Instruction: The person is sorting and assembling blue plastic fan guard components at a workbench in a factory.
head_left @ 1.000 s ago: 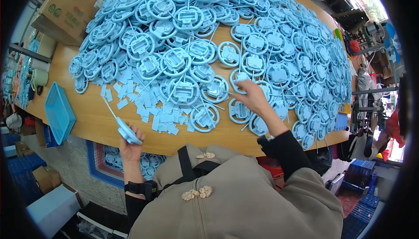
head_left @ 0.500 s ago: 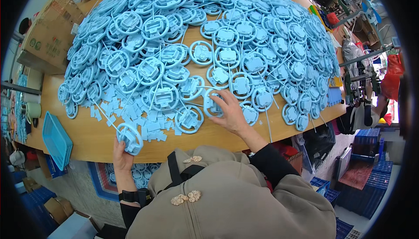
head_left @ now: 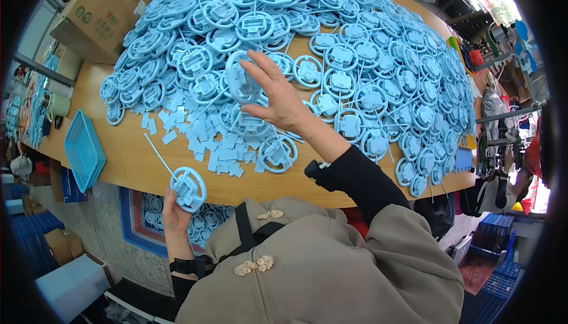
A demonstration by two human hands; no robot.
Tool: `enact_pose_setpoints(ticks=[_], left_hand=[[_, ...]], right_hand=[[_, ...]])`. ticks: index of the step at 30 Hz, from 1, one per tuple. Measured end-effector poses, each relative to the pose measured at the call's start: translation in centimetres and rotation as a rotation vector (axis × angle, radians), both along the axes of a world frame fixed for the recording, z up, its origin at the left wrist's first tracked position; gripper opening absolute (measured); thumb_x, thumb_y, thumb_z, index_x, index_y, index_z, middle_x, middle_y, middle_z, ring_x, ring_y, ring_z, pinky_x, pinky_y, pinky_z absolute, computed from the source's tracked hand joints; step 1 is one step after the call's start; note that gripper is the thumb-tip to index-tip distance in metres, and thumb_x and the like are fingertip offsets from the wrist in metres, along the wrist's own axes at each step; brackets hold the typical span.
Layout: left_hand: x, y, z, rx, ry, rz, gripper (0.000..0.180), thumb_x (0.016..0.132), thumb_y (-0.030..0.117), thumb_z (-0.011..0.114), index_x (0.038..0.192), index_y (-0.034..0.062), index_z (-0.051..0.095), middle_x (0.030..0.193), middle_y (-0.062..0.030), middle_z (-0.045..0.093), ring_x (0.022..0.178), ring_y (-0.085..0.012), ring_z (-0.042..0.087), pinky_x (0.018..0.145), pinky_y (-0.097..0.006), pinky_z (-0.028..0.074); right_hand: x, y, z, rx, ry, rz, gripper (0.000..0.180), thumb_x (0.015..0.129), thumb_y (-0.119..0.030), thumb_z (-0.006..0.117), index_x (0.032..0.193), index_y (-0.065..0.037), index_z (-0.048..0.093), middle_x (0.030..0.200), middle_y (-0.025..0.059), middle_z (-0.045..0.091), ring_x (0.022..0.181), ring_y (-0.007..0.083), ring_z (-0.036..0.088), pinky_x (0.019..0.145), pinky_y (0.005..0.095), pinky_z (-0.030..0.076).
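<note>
A big heap of light blue round plastic frames [head_left: 331, 46] with thin stems covers the wooden table [head_left: 136, 167]. My right hand [head_left: 278, 96] is raised over the heap and grips one blue ring frame [head_left: 239, 78] by its rim. My left hand [head_left: 174, 211] is below the table's front edge and holds another blue ring frame [head_left: 188, 189], whose thin stem points up and to the left. Small loose blue rectangular pieces [head_left: 207, 143] lie on the table between the two hands.
A blue plastic basket [head_left: 83, 149] sits at the table's left edge. A cardboard box [head_left: 106, 7] stands at the far left. Under the table a blue crate [head_left: 145, 217] holds more ring frames. Blue crates [head_left: 491, 235] are stacked at the right.
My right hand has lifted a ring frame off the heap and raised it. My left hand with its ring frame has stayed below the table's front edge.
</note>
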State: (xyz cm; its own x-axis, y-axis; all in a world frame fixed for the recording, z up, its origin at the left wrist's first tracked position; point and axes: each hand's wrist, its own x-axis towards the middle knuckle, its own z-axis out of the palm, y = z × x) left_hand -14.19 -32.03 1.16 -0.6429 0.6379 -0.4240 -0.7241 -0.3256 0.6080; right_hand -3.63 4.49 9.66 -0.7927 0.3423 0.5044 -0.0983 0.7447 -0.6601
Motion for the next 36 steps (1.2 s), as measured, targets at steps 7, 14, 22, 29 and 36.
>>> enact_pose_setpoints(ticks=[7, 14, 22, 29, 36], left_hand=[[1.6, -2.6, -0.6, 0.004, 0.058, 0.091, 0.058, 0.088, 0.014, 0.053, 0.140, 0.0032, 0.031, 0.133, -0.0130, 0.047, 0.123, -0.0272, 0.048, 0.099, -0.046, 0.044], [1.4, -0.5, -1.0, -0.013, 0.010, -0.032, 0.053, 0.090, 0.009, 0.048, 0.140, 0.0036, 0.031, 0.133, -0.0154, 0.047, 0.122, -0.0290, 0.049, 0.096, -0.047, 0.047], [0.2, 4.5, -4.3, -0.015, -0.019, -0.160, 0.050, 0.090, 0.007, 0.050, 0.138, 0.0064, 0.035, 0.132, -0.0138, 0.048, 0.123, -0.0286, 0.048, 0.096, -0.048, 0.046], [0.0, 5.2, -2.6, -0.045, 0.055, -0.222, 0.051, 0.085, 0.007, 0.057, 0.133, 0.0057, 0.040, 0.129, -0.0105, 0.051, 0.119, -0.0254, 0.051, 0.096, -0.043, 0.046], [3.0, 4.8, -5.3, -0.168, -0.028, -0.754, 0.057, 0.081, 0.005, 0.065, 0.134, 0.0083, 0.041, 0.122, -0.0064, 0.054, 0.110, -0.0177, 0.054, 0.090, -0.035, 0.047]], right_hand=[[6.5, 2.8, -3.8, -0.001, -0.576, -0.258, 0.032, 0.078, -0.030, 0.070, 0.099, -0.007, 0.065, 0.091, 0.0114, 0.067, 0.083, 0.0312, 0.064, 0.072, 0.0407, 0.050], [11.4, 1.5, -12.7, -0.052, -0.827, -0.621, 0.068, 0.076, -0.036, 0.071, 0.129, -0.003, 0.044, 0.085, 0.0157, 0.064, 0.077, 0.0302, 0.064, 0.066, 0.0394, 0.050], [8.4, 0.9, -12.9, -0.844, -0.098, -0.520, 0.068, 0.079, -0.009, 0.070, 0.137, -0.004, 0.034, 0.095, 0.0090, 0.057, 0.074, 0.0118, 0.057, 0.066, 0.0261, 0.048], [10.4, 4.0, -13.4, -0.447, -0.538, -0.536, 0.017, 0.076, -0.012, 0.070, 0.089, -0.005, 0.061, 0.089, 0.0085, 0.062, 0.081, 0.0208, 0.062, 0.070, 0.0333, 0.047], [9.6, 0.3, -11.8, 0.045, -0.771, -0.495, 0.047, 0.070, -0.018, 0.075, 0.110, -0.006, 0.054, 0.102, 0.0142, 0.056, 0.099, 0.0321, 0.055, 0.083, 0.0412, 0.047]])
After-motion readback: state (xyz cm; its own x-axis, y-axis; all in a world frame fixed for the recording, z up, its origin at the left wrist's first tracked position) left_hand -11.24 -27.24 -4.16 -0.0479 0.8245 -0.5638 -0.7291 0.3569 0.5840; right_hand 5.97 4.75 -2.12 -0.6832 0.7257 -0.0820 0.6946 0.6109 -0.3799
